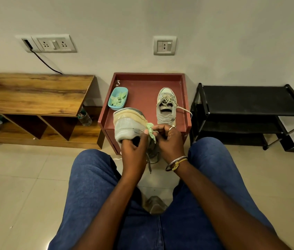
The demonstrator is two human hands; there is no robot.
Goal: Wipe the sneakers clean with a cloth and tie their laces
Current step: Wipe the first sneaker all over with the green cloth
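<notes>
Wiping a grey sneaker (127, 123) held over the red tray table's (143, 94) near edge.

Left hand (133, 154) grips its heel; right hand (169, 139) pinches a green cloth (150, 129) against it. Behind, a blue tub (118, 98) holds green scraps beside the second sneaker (166, 107), laces loose.

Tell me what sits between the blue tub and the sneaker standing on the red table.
Nothing: in the head view, only bare red table top separates the blue tub from the standing sneaker. The held sneaker is nearer the camera.
</notes>
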